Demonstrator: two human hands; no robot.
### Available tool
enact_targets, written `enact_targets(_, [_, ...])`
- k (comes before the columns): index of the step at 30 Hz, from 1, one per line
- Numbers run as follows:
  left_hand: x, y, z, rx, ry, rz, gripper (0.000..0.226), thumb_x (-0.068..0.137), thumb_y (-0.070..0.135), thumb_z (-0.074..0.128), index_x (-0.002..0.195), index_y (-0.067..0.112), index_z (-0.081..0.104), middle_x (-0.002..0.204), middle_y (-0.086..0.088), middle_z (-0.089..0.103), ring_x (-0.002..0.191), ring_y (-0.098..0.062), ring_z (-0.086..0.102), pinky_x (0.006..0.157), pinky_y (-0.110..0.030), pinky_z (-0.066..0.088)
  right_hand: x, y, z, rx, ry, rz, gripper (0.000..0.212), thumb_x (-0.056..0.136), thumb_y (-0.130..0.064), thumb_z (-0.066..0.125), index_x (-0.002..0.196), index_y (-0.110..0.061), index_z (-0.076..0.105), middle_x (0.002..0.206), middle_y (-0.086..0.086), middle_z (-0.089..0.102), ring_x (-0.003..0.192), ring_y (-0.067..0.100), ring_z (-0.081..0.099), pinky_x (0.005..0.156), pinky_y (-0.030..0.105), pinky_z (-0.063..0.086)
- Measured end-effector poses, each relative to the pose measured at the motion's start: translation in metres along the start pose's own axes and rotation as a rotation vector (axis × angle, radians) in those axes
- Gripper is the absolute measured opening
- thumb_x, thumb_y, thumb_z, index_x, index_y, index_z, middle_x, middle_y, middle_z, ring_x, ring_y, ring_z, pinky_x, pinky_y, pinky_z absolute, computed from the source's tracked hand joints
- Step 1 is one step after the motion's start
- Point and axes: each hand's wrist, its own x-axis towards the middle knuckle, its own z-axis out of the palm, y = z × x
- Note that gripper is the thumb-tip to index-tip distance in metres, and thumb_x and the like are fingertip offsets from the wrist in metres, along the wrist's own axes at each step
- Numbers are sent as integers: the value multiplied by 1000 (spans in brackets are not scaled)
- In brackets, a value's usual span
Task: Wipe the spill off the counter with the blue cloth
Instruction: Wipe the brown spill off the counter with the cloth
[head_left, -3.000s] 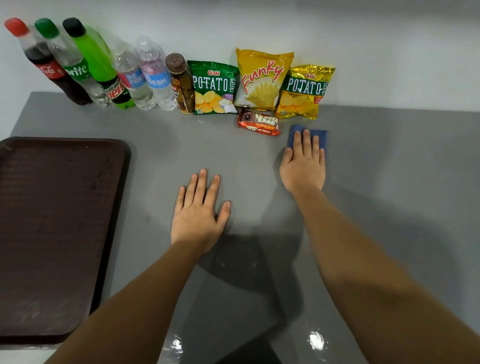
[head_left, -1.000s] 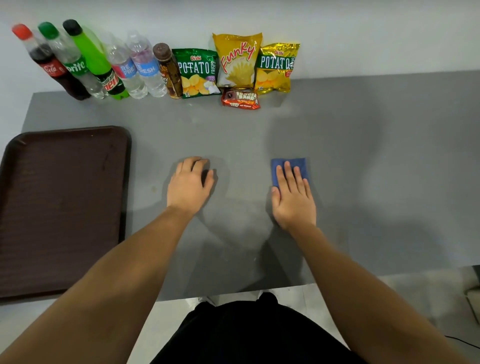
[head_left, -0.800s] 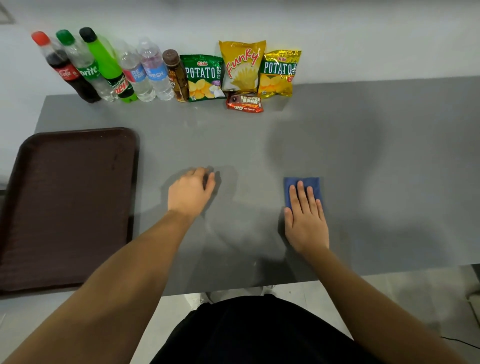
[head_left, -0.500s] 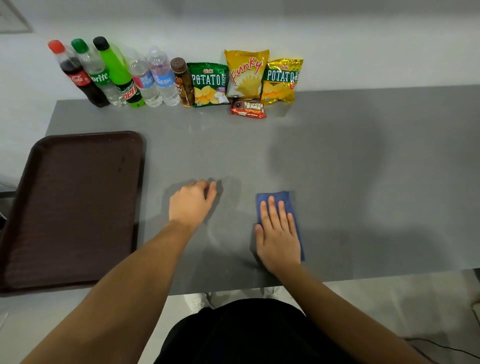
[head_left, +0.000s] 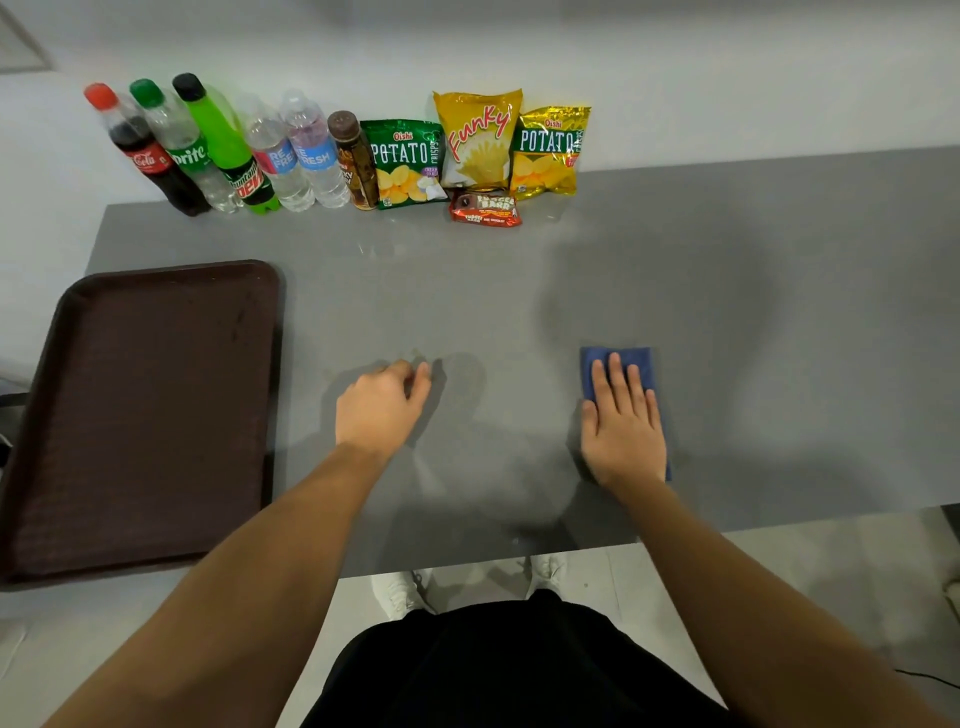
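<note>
- On the grey desk (head_left: 519, 291), the right hand (head_left: 626, 434) is lying flat, fingers spread, pressing down the blue cloth (head_left: 618, 364);
- the left hand (head_left: 379, 408) is resting beside it, fingers loosely curled, holding nothing.

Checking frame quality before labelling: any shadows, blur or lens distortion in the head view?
Head view: soft, even light; broad diffuse shadows fall on the counter beyond the left hand and above the right hand, which lies flat on the blue cloth. Wide-angle distortion tilts the bottles outward. Slightly soft overall, labels still readable. No strong glare; a spill is not discernible.
</note>
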Motion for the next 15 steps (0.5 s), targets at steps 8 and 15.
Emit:
enact_targets(8, [-5,7,4,-17,-2,-3,49,103,53,47,83,13,68,82,-16,73,83,-45,69,67,-42,51,-72,-21,8,-37,-27,80,64,105,-46,9,163,-24,-9,170,-2,-14,159,22,-12,129,43,-5])
enact_targets(15, [-6,19,0,-21,-13,20,48,103,51,48,85,12,69,87,-17,74,87,-45,69,70,-44,53,-41,-11,-2,-11,-23,-94,59,109,-36,31,164,-25,13,172,-5,4,160,19,1,130,43,4])
